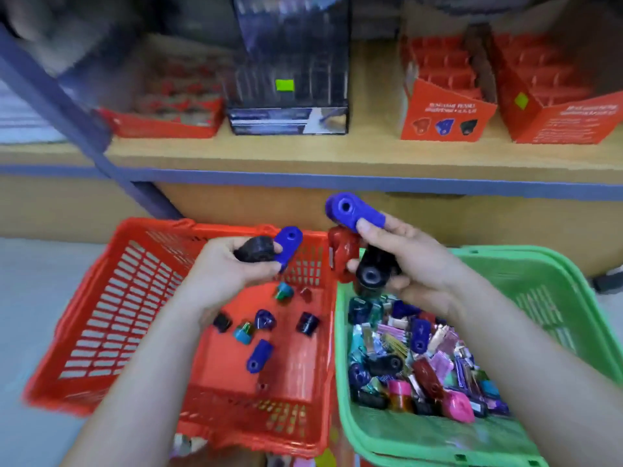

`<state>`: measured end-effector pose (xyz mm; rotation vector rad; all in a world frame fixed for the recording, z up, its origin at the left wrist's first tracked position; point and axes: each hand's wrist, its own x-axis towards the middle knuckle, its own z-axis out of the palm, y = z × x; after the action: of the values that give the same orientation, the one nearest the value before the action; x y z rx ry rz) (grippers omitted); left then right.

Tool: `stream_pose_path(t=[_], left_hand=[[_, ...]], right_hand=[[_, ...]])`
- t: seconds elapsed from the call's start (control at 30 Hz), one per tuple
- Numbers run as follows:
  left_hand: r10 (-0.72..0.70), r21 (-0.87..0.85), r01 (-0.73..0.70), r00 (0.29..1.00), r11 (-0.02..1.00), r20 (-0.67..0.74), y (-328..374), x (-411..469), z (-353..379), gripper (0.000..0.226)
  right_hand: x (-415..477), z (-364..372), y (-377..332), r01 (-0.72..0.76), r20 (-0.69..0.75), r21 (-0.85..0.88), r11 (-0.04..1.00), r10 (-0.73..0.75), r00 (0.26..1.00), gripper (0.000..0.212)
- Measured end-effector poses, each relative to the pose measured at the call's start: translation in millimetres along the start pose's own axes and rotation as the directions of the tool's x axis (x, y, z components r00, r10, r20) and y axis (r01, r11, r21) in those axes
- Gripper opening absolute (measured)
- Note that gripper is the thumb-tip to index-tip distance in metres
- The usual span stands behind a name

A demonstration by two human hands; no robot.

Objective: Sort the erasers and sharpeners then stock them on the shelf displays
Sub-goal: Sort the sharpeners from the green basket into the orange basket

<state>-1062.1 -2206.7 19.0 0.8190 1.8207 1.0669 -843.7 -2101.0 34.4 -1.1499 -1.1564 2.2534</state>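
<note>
While the long light-wood shelf with a blue front edge point(371, 153) spans the top of the view, two plastic baskets sit side by side below it, their near walls touching or almost so. The red slatted plastic basket point(111, 315) is on the left, the green plastic basket point(539, 298) on the right.

On the shelf stand a tall dark printed carton point(290, 62), a low red cardboard tray point(161, 126) to its left and two red cardboard display boxes with compartments point(445, 112) to its right.

The green basket holds a mixed heap of small wrapped erasers and sharpeners point(421, 358). A few loose sharpeners point(259, 355), blue, teal and dark, lie scattered on the red basket's floor.

Both hands hover over the baskets' far ends. The left hand point(236, 267), above the red basket, curls round a black plastic sharpener point(253, 252) and a blue plastic sharpener point(288, 244). The right hand point(404, 264) grips three: a larger blue sharpener point(350, 212) under the thumb, a red sharpener point(344, 254) and a black sharpener with a round hole point(371, 274).
</note>
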Motion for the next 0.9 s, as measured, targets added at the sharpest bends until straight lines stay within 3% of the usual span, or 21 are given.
stream_pose_path(t=[0.1,0.2,0.27,0.33,0.4,0.47,0.6,0.73,0.8,0.9], left_hand=[[-0.242,0.041,0.249,0.961,0.968,-0.133,-73,7,-26,0.019],[-0.410,0.122,0.432,0.896,0.894,-0.170,-140,5,-28,0.018],[-0.454,0.190,0.485,0.872,0.854,-0.186,-168,4,-25,0.017],[-0.467,0.234,0.506,0.860,0.830,-0.205,-183,5,-23,0.019],[-0.479,0.218,0.526,0.846,0.822,-0.234,-191,10,-22,0.033],[-0.440,0.258,0.524,0.839,0.812,-0.319,-184,13,-23,0.039],[-0.211,0.232,0.320,0.894,0.919,-0.396,-138,19,-15,0.037],[0.123,0.224,-0.064,0.958,0.972,-0.258,-62,15,24,0.038],[0.263,0.276,-0.218,0.955,0.936,-0.134,-30,6,54,0.032],[0.340,0.379,-0.357,0.934,0.854,0.114,-7,-10,111,0.030]], right_hand=[[29,66,53,-0.118,-0.002,-0.075,0.990,0.119,0.993,0.012],[54,104,110,-0.264,-0.122,-0.178,0.948,0.245,0.962,0.012],[68,113,140,-0.314,-0.187,-0.170,0.934,0.282,0.941,0.013],[79,113,157,-0.318,-0.230,-0.180,0.931,0.275,0.934,0.030],[83,110,159,-0.299,-0.236,-0.267,0.916,0.239,0.942,0.051],[81,107,146,-0.230,-0.195,-0.381,0.896,0.166,0.967,0.060],[57,85,84,-0.060,-0.045,-0.360,0.931,0.047,0.998,0.037],[17,19,16,0.070,0.012,-0.411,0.909,-0.072,0.997,0.018],[7,-26,4,0.001,-0.056,-0.535,0.845,-0.037,0.998,0.013],[10,-98,35,-0.210,-0.201,-0.739,0.640,0.088,0.976,0.012]])
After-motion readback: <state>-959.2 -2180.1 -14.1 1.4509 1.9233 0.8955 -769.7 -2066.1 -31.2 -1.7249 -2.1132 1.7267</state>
